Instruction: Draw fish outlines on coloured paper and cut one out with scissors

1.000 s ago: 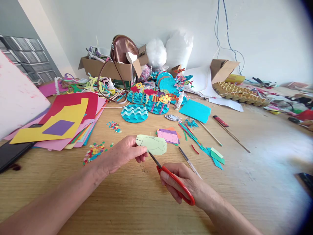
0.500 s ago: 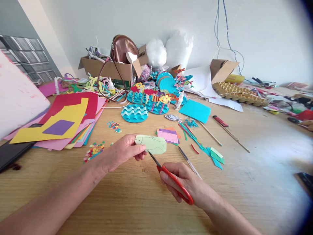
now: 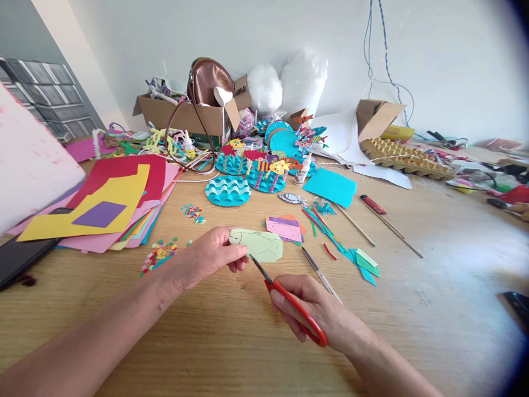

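Observation:
Between the thumb and fingers of my left hand is a light green piece of paper with a fish drawn on it. My right hand is closed round the red handles of a pair of scissors. The scissors' blades point up and left, their tips at the paper's lower edge by my left fingers. Just behind the paper lie pink and purple paper pieces, the pink one with an outline drawn on it. A pen rests on the table beyond my right hand.
Coloured paper sheets are stacked at left, near confetti dots. Blue wavy discs and a glue bottle stand ahead. Paper strips, sticks and a red cutter knife lie right. Cardboard boxes line the wall.
The green paper has tilted very slightly in my left hand, its right end a touch lower. Both hands and the scissors are otherwise nearly still.

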Motion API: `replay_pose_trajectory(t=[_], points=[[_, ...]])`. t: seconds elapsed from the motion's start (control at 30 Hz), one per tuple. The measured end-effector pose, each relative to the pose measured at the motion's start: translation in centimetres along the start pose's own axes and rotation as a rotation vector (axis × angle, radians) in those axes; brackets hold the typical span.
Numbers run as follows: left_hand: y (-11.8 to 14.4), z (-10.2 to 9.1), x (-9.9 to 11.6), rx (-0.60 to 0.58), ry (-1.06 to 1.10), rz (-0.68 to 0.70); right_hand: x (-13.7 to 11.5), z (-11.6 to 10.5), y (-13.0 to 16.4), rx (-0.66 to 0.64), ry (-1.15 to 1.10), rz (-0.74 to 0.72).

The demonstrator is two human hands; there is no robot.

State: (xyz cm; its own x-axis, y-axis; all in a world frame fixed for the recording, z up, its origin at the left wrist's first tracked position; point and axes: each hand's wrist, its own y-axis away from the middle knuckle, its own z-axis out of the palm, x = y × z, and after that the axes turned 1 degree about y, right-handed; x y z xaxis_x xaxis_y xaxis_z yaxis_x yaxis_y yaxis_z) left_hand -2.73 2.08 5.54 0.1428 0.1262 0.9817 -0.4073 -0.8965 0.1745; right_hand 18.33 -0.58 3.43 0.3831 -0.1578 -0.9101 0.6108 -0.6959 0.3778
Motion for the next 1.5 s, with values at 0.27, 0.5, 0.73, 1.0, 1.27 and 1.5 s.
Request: replay_pose_trajectory(t=[0.27, 0.5, 0.73, 1.0, 1.27, 1.5], points=[[0.0, 0.0, -0.1, -0.009, 0.006, -0.012, 0.3, -0.1, 0.0, 0.019, 0.08, -0.011], [0.0, -0.6, -0.5, -0.025, -0.04, 0.055, -0.7, -0.2, -0.1, 0.044, 0.249, -0.015], [-0.2, -0.6, -0.4, 0.013, 0.035, 0.033, -0.8, -0.3, 0.0, 0.032, 0.237, -0.018], [0.1, 0.0, -0.6, -0.021, 0.284, 0.018, -0.2, 0.0, 0.0, 0.043, -0.041, -0.105], [0.2, 1.3, -0.6, -0.016, 0.401, -0.035, 0.1, 0.4, -0.3, 0.088, -0.186, -0.161], [0.4, 1.7, -0.7, 0.039, 0.436, -0.065, 0.1, 0.6, -0.4, 0.071, -0.237, -0.159]])
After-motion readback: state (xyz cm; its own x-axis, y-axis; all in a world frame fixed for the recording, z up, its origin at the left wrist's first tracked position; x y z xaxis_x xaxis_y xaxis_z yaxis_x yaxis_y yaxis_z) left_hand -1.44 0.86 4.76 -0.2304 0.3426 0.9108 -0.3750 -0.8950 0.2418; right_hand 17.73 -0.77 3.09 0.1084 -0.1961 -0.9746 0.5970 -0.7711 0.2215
